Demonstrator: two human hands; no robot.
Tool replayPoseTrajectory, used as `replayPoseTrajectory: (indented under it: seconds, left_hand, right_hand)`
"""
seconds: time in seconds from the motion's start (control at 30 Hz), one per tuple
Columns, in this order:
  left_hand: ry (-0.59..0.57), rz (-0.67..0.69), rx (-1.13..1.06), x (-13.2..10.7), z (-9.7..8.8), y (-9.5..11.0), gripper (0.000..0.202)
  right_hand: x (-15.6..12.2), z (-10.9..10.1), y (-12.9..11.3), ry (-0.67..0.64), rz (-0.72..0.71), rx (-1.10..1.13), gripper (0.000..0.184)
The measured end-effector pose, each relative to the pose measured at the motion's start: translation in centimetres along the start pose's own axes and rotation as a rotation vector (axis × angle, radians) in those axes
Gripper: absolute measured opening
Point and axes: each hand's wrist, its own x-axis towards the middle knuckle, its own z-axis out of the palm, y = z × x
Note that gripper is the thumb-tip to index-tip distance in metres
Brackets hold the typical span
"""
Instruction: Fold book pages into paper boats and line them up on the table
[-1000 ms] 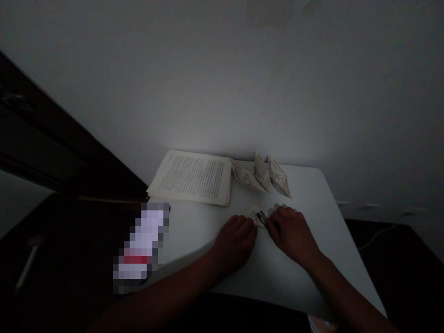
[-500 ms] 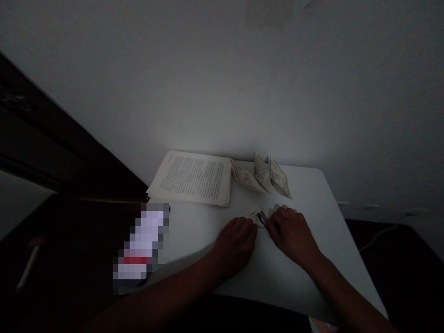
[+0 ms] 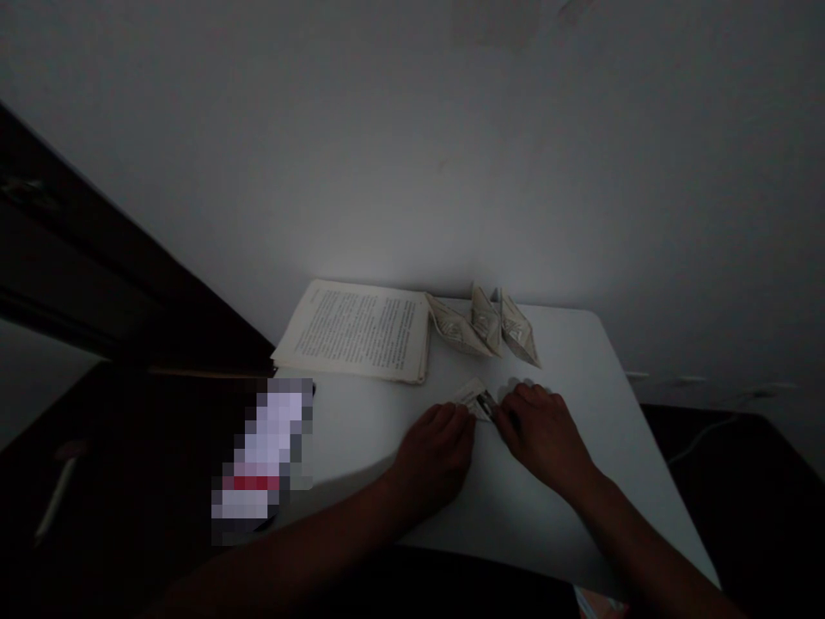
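A small folded piece of printed paper [image 3: 470, 392] lies on the white table in front of me, with a dark patch near its right side. My left hand [image 3: 436, 451] is closed, its fingertips pinching the paper's lower left edge. At the right edge, my right hand [image 3: 542, 434] has its fingers curled and its thumb side pressed to the paper. Just beyond the hands stand folded paper boats [image 3: 456, 331] made of printed pages, one of them [image 3: 519, 328] farther right. The hands cover the paper's lower part.
A stack of printed pages [image 3: 361, 331] rests at the table's back left, against the wall. A phone with a blurred, lit screen [image 3: 271, 447] lies at the left edge. The white table [image 3: 580, 344] has a rounded back corner; a cable [image 3: 702, 438] runs on the right.
Both hands stay almost in place on the folded paper. The view has shifted very slightly; the boats and pages have not moved.
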Motion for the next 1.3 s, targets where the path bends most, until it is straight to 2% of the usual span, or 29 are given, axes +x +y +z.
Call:
replayPoseTrajectory:
  seconds: [0.43,0.7,0.93,1.03,1.1,1.17,1.23,1.3]
  left_hand:
    - [0.114,-0.017,0.022,-1.1,-0.6,-1.6,0.021]
    - [0.132,-0.077,0.077,-2.4,-0.9,-2.7,0.025]
    - [0.081,-0.148,0.019,-2.0,-1.5,-3.7,0.02]
    - [0.12,-0.179,-0.047,-1.4,-2.2,-3.9,0.015]
    - [0.127,-0.158,-0.115,-0.6,-2.6,-3.7,0.019]
    - [0.074,-0.092,-0.16,0.4,-2.8,-3.4,0.024]
    - [0.033,-0.003,-0.176,1.3,-2.7,-3.2,0.029]
    - [0.051,0.051,-0.174,2.1,-2.4,-3.2,0.026]
  right_hand:
    - [0.0,-0.3,-0.1,-0.032,0.019,0.0,0.025]
    - [0.0,-0.2,-0.1,-0.01,0.004,-0.001,0.028]
    - [0.0,0.2,0.3,0.008,-0.029,0.015,0.031]
    - [0.1,0.1,0.4,0.004,-0.04,0.033,0.031]
    - [0.2,-0.1,0.3,-0.023,-0.032,0.064,0.031]
    - [0.3,-0.4,0.3,-0.065,-0.015,0.133,0.032]
    - [0.5,-0.8,0.2,-0.108,0.005,0.247,0.033]
    - [0.7,-1.1,0.3,-0.16,0.048,0.381,0.034]
